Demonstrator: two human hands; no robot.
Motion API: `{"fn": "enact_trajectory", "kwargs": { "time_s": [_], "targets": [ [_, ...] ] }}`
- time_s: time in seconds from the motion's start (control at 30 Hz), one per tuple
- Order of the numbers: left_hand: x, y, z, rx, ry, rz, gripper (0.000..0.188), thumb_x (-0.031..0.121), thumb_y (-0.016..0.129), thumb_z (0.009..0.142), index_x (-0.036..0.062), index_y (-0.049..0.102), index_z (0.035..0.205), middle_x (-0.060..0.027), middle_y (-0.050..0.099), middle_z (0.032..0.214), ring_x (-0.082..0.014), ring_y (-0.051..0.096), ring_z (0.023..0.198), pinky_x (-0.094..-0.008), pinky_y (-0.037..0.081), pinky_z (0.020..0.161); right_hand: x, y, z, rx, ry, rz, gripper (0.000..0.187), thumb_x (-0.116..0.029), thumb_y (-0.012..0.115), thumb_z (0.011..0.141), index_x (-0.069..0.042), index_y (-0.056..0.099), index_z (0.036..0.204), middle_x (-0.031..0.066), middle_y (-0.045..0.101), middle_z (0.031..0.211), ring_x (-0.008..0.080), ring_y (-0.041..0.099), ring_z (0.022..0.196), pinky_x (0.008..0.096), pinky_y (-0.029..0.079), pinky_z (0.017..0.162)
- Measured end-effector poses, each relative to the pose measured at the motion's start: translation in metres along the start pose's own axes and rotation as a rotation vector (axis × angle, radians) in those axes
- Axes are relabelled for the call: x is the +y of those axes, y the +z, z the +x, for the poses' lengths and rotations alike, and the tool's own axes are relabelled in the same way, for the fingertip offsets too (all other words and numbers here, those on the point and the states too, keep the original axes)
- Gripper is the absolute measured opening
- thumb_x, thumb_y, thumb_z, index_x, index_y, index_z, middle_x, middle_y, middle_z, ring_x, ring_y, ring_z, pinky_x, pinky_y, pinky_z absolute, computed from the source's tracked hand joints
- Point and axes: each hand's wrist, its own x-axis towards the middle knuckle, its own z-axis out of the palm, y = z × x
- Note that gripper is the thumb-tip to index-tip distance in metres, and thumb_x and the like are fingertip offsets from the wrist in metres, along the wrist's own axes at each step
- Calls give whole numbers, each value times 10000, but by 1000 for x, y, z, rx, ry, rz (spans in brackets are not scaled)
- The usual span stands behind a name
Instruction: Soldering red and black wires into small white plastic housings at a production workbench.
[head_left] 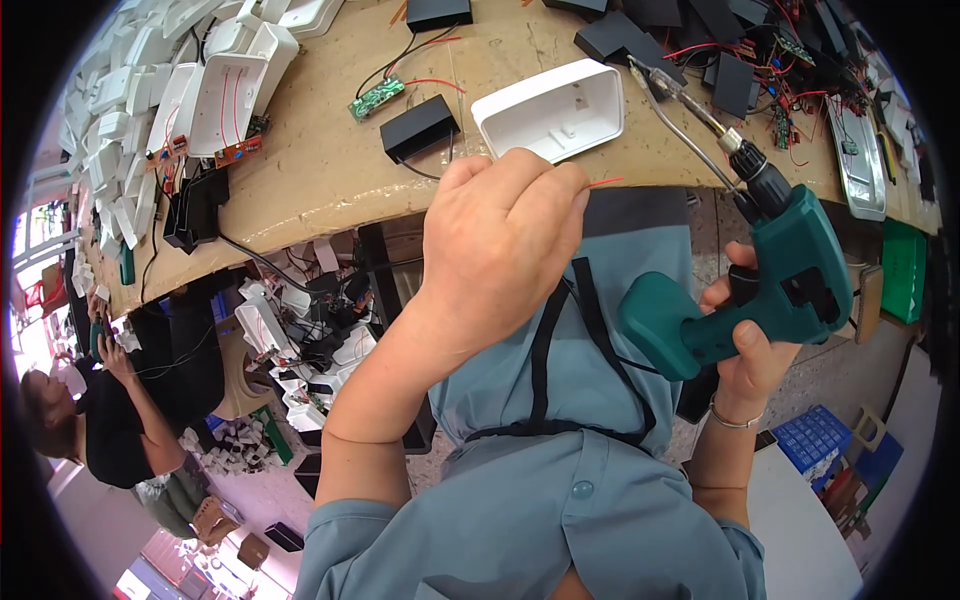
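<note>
My left hand (pixel 505 230) is closed in a pinch over the table's near edge. The end of a thin red wire (pixel 606 182) sticks out from its fingertips; the rest is hidden by the hand. My right hand (pixel 755 350) grips a green soldering gun (pixel 800 260) with a long metal tip and a bent tube beside it. Its tip points up and away, toward the right of an open white plastic housing (pixel 550 105). Left of that housing lies a black box (pixel 418 130), its black wire running behind my left hand.
A small green circuit board (pixel 377 98) with wires lies farther back. White housings (pixel 115 100) pile up at left, black boxes (pixel 650 35) and tangled wires at back right. A metal tray (pixel 857 160) stands at the right. Another person (pixel 120 420) works at far left.
</note>
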Motion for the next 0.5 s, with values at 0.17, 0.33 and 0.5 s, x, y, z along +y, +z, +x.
{"fn": "enact_trajectory", "kwargs": {
  "time_s": [0.17, 0.33, 0.5],
  "targets": [
    [5, -2, -1, 6, -52, -68, 131, 27, 662, 703, 46, 601, 818, -44, 506, 673, -210, 510, 577, -310, 384, 561, -6, 16, 1, 44, -30, -62, 709, -104, 717, 715, 59, 347, 1298, 249, 542, 1149, 222, 632, 825, 302, 536, 667],
    [7, -19, 5, -91, -313, -324, 76, 44, 660, 726, 42, 620, 791, -53, 530, 641, -209, 516, 574, -316, 388, 544, -14, 58, 11, 95, -277, -270, 637, 33, 624, 696, 78, 364, 1276, 244, 547, 1146, 174, 607, 775, 278, 509, 678],
    [2, -31, 12, -128, -272, -360, 32, 22, 643, 775, 14, 625, 799, -42, 548, 676, -120, 507, 588, -242, 390, 523, -20, 60, 35, 88, -509, -430, 592, 96, 590, 697, 78, 390, 1255, 232, 554, 1135, 166, 602, 779, 270, 496, 717]
  ]
}}
